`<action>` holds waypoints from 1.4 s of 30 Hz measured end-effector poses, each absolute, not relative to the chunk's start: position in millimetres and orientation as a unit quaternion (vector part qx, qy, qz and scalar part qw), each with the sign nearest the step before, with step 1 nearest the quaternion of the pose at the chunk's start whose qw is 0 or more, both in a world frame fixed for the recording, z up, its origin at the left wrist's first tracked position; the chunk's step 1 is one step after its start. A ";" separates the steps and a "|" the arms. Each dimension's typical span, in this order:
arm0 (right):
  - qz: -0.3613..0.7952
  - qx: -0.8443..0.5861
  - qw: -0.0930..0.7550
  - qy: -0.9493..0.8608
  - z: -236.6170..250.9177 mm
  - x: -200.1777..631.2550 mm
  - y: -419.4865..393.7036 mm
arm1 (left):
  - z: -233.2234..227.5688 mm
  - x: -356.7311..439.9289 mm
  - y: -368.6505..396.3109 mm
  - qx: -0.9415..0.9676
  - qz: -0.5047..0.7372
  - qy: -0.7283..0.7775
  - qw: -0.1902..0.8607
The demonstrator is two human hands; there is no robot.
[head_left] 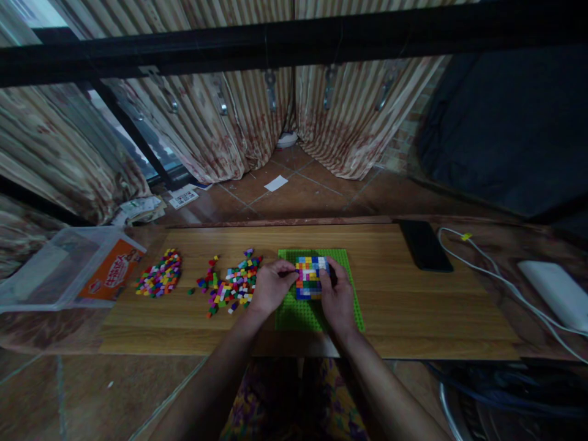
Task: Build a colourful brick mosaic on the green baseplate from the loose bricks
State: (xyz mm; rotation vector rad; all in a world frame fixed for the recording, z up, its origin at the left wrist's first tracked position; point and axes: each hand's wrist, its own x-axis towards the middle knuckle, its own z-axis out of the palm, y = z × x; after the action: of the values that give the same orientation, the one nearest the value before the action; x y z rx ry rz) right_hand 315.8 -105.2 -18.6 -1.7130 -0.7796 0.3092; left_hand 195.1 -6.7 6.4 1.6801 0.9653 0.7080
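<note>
Green baseplate [294, 315] lies mid-frame on the bench [413, 306]; left hand [272, 286] and right hand [337, 295] pinch the multicoloured brick block [309, 277] from both sides, steadying it; loose bricks [229, 286] lie within reach at left.

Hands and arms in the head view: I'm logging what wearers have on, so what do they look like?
Both the left hand and right hand are bare: no gloves, and no rings or watch that I can make out in the dim light. The forearms show no sleeves. Patterned yellow and purple clothing shows between them.

Green baseplate [316, 315], multicoloured brick block [309, 277], multicoloured loose bricks [232, 285], black phone [424, 245], white cable [496, 275], striped curtains [257, 116]
</note>
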 end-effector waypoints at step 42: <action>0.313 -0.553 0.763 -0.118 -21.6 330.6 -101.4 | -4.4 195.5 -32.0 0.543 0.388 0.452 0.592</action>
State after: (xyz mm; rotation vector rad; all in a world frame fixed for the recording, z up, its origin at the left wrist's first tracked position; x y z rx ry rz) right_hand 330.6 -101.4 -21.6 -1.2016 -0.2560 0.6815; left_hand 195.5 -32.0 -4.4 1.2633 1.0525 0.9016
